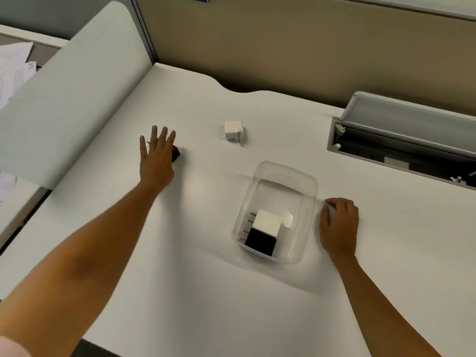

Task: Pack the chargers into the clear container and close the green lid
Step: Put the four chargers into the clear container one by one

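Note:
A clear container (306, 191) sits open on the white desk, right of centre. Inside it lie a white charger (266, 222) and a black charger (260, 244), side by side with prongs pointing left. A third, white charger (234, 130) rests on the desk farther back. My left hand (157, 155) is stretched out with fingers spread over a black charger (176, 154), which is mostly hidden under it. My right hand (340, 226) rests on the desk just right of the container, fingers curled, holding nothing I can see. No green lid is in view.
A pale divider panel (67, 104) rises along the desk's left side, with papers (14, 70) beyond it. A grey cable tray with a raised flap (401, 127) is set into the desk at the back right. A beige partition wall (283, 42) stands behind.

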Motion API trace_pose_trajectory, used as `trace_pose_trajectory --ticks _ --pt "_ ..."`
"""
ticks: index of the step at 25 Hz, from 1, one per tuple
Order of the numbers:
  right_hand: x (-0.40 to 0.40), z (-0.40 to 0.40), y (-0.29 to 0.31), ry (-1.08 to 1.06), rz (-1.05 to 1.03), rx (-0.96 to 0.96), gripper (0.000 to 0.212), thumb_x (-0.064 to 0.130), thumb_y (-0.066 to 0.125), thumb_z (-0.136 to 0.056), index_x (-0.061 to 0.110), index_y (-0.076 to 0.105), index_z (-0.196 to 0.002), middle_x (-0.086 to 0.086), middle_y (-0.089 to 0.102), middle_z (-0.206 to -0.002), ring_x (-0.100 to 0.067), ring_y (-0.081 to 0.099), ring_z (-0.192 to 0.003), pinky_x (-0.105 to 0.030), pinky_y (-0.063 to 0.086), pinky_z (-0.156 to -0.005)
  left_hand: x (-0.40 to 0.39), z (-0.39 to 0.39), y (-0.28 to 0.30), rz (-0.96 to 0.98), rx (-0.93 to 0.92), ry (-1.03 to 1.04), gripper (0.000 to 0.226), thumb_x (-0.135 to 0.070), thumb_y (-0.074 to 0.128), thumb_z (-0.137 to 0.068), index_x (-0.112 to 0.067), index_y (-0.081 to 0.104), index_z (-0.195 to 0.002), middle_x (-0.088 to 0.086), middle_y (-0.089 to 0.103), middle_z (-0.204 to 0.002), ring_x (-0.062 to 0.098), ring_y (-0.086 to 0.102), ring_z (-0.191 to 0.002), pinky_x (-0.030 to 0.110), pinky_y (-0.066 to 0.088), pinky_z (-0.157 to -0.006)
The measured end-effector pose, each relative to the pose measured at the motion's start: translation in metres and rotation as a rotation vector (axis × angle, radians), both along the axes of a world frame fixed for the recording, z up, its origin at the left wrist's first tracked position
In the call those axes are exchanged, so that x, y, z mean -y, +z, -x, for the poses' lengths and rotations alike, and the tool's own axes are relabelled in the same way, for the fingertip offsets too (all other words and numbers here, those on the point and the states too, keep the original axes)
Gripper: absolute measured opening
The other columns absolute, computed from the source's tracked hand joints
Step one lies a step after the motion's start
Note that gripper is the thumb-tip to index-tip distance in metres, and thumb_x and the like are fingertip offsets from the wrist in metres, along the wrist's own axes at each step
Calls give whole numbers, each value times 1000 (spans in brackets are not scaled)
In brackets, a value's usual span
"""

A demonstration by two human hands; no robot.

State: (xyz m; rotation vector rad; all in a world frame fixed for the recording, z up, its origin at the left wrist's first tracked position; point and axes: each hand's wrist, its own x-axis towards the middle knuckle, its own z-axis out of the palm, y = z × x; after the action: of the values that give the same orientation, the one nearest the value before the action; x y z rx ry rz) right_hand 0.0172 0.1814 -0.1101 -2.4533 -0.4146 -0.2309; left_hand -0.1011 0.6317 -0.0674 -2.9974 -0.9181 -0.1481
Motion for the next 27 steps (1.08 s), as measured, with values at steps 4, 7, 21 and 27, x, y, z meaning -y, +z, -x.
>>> trace_pose_trajectory --ticks 4,7,21,27 --pt "-2 -1 -2 -26 -1 -13 19 13 57 -92 6 63 -109 -10 60 -109 -26 55 -101 -38 48 -91 -28 -8 6 78 -235 -161 82 12 53 -80 -8 26 -155 11 36 -157 29 15 -154 46 1 -125" --pt "-2 -1 -2 -23 -10 -4 19 14 57 -93 6 62 -109 -9 60 -109 -24 55 -101 -35 47 -91 -25 -4 6 36 -256 -227 78 11 52 -81 -5 29 -154 15 45 -147 35 34 -143 46 5 -124" --pt "-2 -2 -4 -48 -38 -14 15 14 58 -90 10 61 -104 -5 59 -105 -21 53 -98 -23 39 -87 172 -36 89 254 293 -785 64 -11 65 -91 -10 38 -150 11 52 -134 25 45 -122 34 39 -107" --pt "-1 -3 -6 -45 -46 -13 14 16 58 -90 12 60 -103 -4 60 -104 -20 53 -97 -27 44 -85 220 -59 75 208 -141 -927 61 -14 60 -96 -10 35 -151 9 47 -143 26 47 -125 36 44 -103"
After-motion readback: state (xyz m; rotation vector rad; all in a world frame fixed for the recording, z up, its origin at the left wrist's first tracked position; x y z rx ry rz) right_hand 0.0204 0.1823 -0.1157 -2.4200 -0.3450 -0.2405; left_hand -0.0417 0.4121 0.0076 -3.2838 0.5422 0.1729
